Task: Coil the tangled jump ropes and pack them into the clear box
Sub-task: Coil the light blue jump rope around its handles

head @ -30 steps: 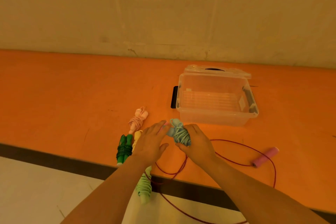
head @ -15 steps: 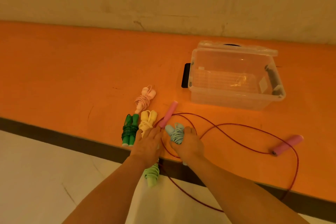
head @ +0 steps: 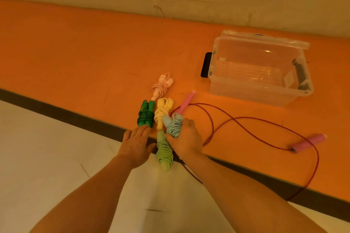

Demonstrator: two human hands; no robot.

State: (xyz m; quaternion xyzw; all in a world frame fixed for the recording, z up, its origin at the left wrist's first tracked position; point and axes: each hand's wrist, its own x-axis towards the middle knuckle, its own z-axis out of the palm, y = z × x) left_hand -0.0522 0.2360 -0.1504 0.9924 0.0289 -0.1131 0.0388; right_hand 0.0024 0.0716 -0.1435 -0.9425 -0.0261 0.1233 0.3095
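Five wound bundles lie at the orange table [head: 75,47] edge; the right hand [head: 186,143] curls round the pale blue coiled rope bundle [head: 173,126], light and springy, best gripped across its wraps. Left hand [head: 135,143] rests flat, holding nothing. Clear plastic box [head: 261,92] stands apart; its small label is unreadable

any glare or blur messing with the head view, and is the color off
Head view: a strong orange-yellow cast tints everything; small glare streaks on the clear box floor and rim; wide-angle bending curves the orange table edge; mild softness overall, though the right hand gripping the light blue rope bundle and the left hand read clearly.
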